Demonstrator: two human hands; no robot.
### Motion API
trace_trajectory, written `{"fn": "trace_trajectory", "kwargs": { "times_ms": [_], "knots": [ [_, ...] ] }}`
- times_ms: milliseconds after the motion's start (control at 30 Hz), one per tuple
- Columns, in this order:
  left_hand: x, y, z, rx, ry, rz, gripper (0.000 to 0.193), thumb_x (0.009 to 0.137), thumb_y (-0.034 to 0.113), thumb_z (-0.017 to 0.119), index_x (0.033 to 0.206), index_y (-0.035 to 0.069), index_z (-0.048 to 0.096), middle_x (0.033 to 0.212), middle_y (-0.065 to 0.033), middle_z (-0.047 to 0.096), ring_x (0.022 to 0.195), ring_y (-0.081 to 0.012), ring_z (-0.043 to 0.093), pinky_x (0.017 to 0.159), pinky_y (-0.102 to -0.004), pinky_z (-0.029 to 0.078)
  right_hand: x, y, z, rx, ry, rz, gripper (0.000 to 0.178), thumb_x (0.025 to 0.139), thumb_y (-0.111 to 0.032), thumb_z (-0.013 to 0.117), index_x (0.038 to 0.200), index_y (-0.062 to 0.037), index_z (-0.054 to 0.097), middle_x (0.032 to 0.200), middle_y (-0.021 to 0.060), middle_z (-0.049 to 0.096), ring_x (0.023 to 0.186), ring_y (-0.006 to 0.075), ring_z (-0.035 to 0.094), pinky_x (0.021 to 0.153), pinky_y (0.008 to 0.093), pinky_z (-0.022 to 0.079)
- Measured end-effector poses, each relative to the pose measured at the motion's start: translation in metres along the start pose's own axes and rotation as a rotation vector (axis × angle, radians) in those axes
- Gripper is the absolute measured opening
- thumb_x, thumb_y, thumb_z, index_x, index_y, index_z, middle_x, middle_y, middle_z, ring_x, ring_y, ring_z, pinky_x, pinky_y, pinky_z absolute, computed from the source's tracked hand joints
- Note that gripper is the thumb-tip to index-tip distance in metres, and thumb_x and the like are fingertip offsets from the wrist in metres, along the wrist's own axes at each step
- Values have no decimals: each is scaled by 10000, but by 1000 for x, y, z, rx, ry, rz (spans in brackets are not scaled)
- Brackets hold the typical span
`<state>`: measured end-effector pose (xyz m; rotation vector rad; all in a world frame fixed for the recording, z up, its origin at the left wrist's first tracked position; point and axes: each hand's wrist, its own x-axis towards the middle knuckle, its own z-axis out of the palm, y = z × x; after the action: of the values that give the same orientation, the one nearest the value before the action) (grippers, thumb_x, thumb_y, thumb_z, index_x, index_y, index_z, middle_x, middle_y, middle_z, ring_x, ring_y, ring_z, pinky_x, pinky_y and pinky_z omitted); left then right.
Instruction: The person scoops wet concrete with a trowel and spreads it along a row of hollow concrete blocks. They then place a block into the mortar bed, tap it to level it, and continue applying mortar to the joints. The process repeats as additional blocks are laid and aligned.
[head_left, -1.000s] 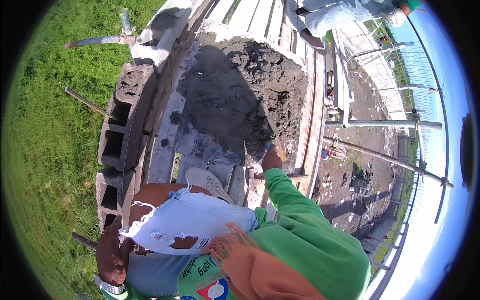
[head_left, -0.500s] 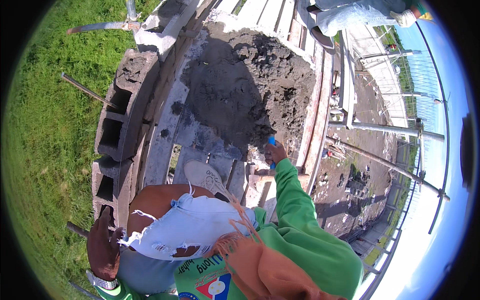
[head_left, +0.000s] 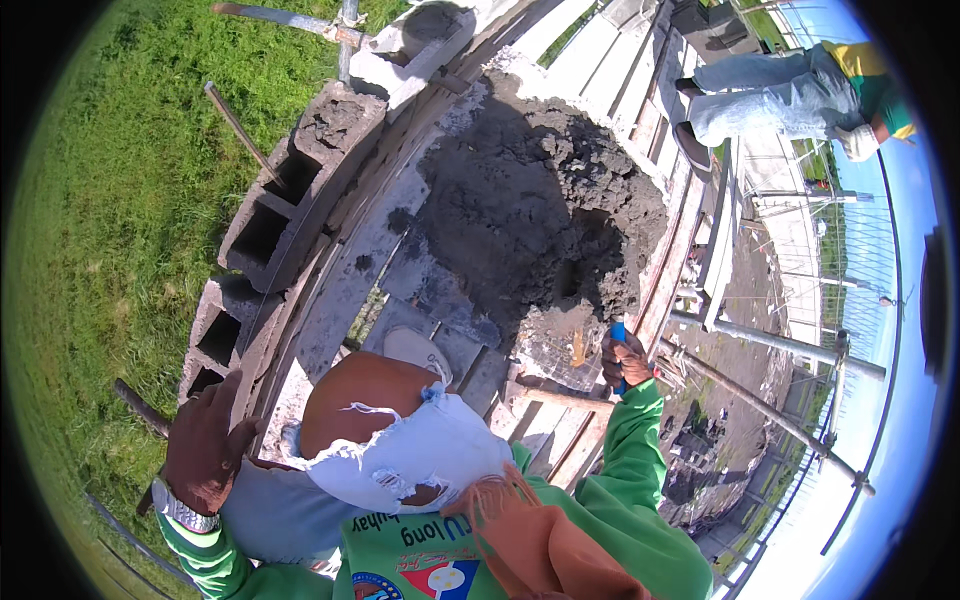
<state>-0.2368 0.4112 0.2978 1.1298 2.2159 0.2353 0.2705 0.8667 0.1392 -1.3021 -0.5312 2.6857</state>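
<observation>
My right hand (head_left: 626, 362) is closed around the blue handle of a trowel (head_left: 618, 331), at the near right edge of a heap of wet grey mortar (head_left: 500, 195). I cannot make out its blade against the mortar. The heap lies on a mortar-smeared board, with a dark hollow scooped in its right side. My left hand (head_left: 205, 445) is open, fingers extended and thumb apart. It is beside the near end of a row of hollow concrete blocks (head_left: 262, 238), close to my bent knee; whether it touches a block is unclear.
A plank platform (head_left: 600, 60) runs away from me, with a person in jeans (head_left: 770, 95) standing at far right. Metal scaffold pipes (head_left: 780, 340) cross on the right above lower ground. Grass (head_left: 120, 200) lies below the wall on the left. A bar (head_left: 240, 130) rises from one block.
My right hand has drawn the trowel back to the right, away from the mortar, where a deeper hollow shows. The view has shifted, and more of the other person appears.
</observation>
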Motion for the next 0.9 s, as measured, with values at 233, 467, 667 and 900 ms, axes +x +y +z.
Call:
{"fn": "trace_trajectory", "kwargs": {
  "times_ms": [233, 467, 667, 900],
  "knots": [
    [-7, -3, -5, 32, -34, -129, 631, 949, 377, 702, 1451, 34, 532, 1131, -204, 674, 1023, -421, 629, 918, -508, 490, -13, -101, 140, -1059, 361, 106, 162, 965, -150, 715, 996, -148, 555, 600, -31, 479, 373, 96, 409, 331, 278, 323],
    [-42, -2, 1, 72, 98, -255, 568, 918, 296, 736, 1378, 19, 550, 1111, -186, 688, 1014, -414, 658, 896, -503, 521, 132, -146, 311, -1521, -75, 295, 206, 900, -163, 732, 1047, -84, 611, 653, -19, 508, 446, 85, 454, 392, 258, 339],
    [-92, 22, -6, -91, 41, -580, 643, 907, 267, 742, 1472, 66, 509, 1235, -196, 658, 1140, -422, 613, 1017, -507, 473, 245, -160, 471, -2248, -346, -40, 337, 869, -140, 735, 1180, -41, 650, 698, 26, 593, 516, 157, 575, 458, 322, 447],
    [-107, 46, -4, -138, 80, -687, 634, 882, 212, 741, 1461, 55, 535, 1266, -184, 661, 1106, -403, 622, 959, -499, 502, 333, -62, 558, -3266, -714, -1109, 328, 887, -167, 703, 1208, -111, 670, 933, 179, 738, 916, 376, 736, 790, 516, 584]
  ]
}}
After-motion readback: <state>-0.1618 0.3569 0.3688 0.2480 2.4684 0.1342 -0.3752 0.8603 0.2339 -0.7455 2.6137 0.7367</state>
